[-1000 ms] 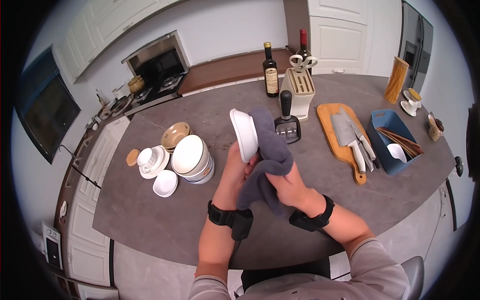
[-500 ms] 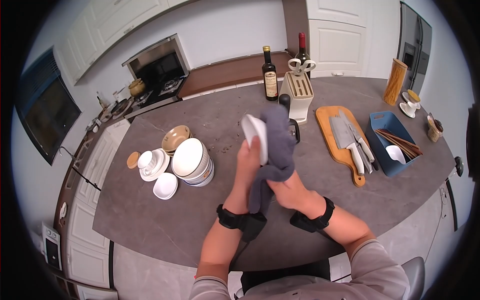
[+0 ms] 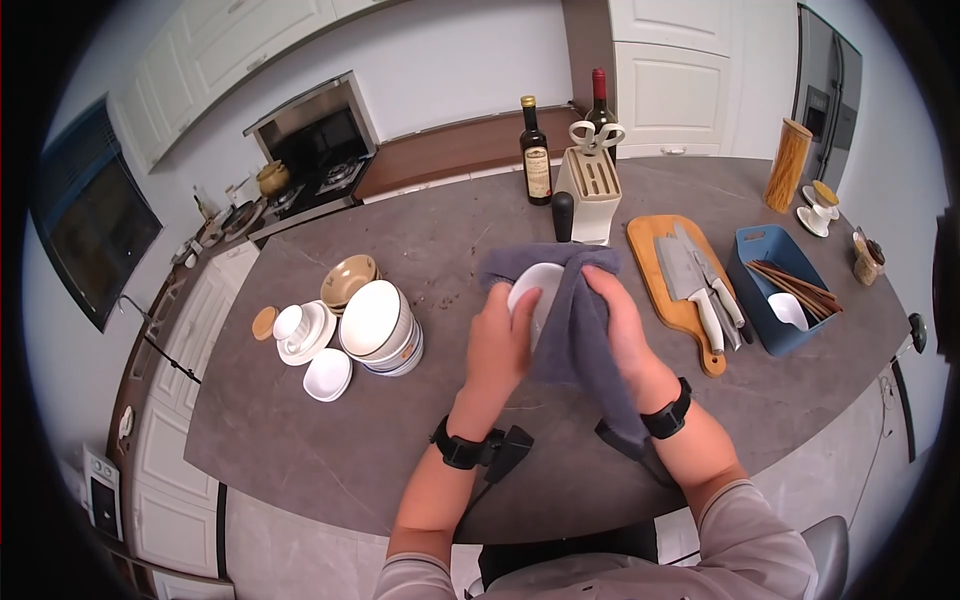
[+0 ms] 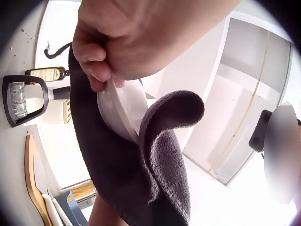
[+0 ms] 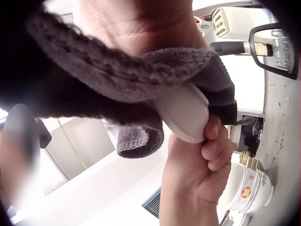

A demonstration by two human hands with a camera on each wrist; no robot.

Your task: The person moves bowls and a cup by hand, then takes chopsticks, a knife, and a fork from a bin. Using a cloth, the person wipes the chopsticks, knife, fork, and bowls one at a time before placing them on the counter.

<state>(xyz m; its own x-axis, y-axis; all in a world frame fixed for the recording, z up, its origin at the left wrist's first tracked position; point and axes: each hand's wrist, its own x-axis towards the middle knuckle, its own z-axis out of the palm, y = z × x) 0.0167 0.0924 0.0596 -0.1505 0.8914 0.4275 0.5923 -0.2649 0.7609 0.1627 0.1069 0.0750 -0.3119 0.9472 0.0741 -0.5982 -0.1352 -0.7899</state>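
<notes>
Above the counter, a small white bowl [image 3: 540, 285] is gripped at its left rim by my left hand [image 3: 497, 345], thumb inside. A dark grey towel [image 3: 578, 345] wraps the bowl's far and right sides and hangs down toward my right wrist. My right hand [image 3: 622, 325] holds the towel against the bowl's right side. In the left wrist view the bowl [image 4: 120, 110] stands tilted on its side, with the towel [image 4: 113, 160] against it. From the right wrist, the towel [image 5: 127, 80] covers part of the bowl [image 5: 186, 113] and hides most of the right hand's fingers.
To the left stand stacked bowls [image 3: 375, 325], small white dishes [image 3: 327, 376] and plates with a cup [image 3: 291, 323]. Ahead are a knife block [image 3: 588, 195] and bottles [image 3: 536, 160]. On the right lie knives on a cutting board [image 3: 655, 235], beside a blue bin [image 3: 790, 340].
The bowl has turned from standing on edge to facing upward more, shifting slightly right. The towel has spread around it, and my right hand has moved up and right along its side.
</notes>
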